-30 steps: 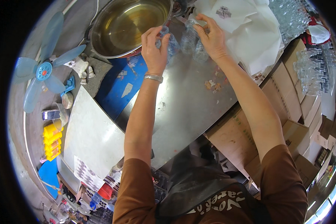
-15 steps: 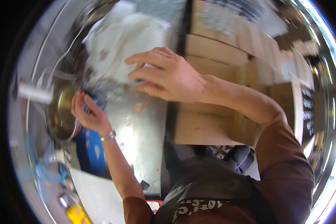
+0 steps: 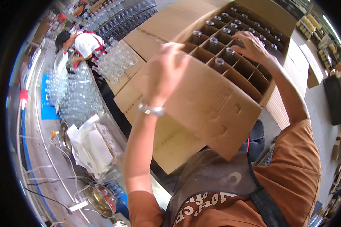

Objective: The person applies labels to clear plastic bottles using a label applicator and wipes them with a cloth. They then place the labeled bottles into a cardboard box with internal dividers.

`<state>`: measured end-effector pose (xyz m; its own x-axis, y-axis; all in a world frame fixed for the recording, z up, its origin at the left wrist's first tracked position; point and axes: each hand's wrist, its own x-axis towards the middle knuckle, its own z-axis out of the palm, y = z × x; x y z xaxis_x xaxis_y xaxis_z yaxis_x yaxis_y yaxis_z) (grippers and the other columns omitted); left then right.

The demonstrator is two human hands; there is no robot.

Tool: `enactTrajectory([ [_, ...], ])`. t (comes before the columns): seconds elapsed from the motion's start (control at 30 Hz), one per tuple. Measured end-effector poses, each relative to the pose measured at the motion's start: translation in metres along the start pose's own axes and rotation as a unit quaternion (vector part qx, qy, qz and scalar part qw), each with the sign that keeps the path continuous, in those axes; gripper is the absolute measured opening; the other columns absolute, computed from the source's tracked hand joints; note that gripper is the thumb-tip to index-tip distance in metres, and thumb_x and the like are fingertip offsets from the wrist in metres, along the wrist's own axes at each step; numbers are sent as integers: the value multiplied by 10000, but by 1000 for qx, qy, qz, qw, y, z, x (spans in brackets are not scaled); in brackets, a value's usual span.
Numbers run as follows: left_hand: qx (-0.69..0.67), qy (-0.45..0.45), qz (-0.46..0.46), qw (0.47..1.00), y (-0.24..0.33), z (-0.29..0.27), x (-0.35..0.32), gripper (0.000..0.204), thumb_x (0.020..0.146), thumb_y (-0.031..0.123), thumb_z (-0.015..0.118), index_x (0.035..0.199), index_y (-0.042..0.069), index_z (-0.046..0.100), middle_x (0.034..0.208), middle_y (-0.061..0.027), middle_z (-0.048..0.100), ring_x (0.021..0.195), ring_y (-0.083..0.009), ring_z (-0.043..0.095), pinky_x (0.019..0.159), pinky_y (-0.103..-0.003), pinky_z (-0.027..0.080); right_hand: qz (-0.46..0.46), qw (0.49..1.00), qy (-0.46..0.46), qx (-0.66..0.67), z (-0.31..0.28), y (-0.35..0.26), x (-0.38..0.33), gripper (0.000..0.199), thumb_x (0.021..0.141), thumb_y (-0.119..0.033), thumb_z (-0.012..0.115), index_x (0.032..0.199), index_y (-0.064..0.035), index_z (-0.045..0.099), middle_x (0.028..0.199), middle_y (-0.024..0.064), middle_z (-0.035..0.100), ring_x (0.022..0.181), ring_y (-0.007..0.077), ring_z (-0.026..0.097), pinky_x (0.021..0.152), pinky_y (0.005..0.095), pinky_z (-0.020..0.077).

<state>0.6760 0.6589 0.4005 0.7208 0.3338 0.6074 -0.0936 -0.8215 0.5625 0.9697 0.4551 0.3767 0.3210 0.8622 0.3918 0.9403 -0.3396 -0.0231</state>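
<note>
A large cardboard box (image 3: 213,103) stands in front of me with its flaps folded out. Cardboard dividers split it into cells, and many hold clear glass bottles (image 3: 213,41); several cells at the near right hold none. Over these cells is my right hand (image 3: 251,47), fingers curved and apart, one fingertip close to the mouth of a bottle (image 3: 230,50). Whether it touches that bottle is hard to tell. My left hand (image 3: 165,72), smeared by motion, hovers over the box's left flap with thumb and fingers apart and nothing visible in it.
More clear bottles (image 3: 81,94) crowd the metal table at left, beside white plastic bags (image 3: 93,145) and a metal bowl (image 3: 100,200). Bottles (image 3: 121,60) also stand on cardboard. A co-worker (image 3: 85,45) in a white shirt leans over the table's far end.
My view has swung right, from the table to the box. Both hands have left the area by the bags and bowl; the right is now over the cells, the left over the flap.
</note>
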Motion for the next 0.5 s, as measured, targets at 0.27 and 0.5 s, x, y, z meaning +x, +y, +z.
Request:
enactTrajectory([
  [0.27, 80, -326, -5, 942, 5, 135, 44, 272, 834, 188, 739, 1066, 58, 682, 945, -227, 702, 907, -389, 678, 769, -446, 542, -35, 993, 60, 92, 12, 19, -21, 537, 839, -466, 754, 1173, -51, 682, 1252, 127, 646, 1233, 298, 549, 1018, 472, 438],
  [0.5, -202, -93, -106, 969, 9, 88, 61, 196, 924, 177, 702, 1097, 86, 677, 994, -82, 742, 883, -163, 707, 745, -304, 561, -111, 990, 31, 75, 19, 4, -17, 452, 813, -401, 774, 1152, -108, 717, 1243, 84, 674, 1358, 247, 462, 1131, 494, 298],
])
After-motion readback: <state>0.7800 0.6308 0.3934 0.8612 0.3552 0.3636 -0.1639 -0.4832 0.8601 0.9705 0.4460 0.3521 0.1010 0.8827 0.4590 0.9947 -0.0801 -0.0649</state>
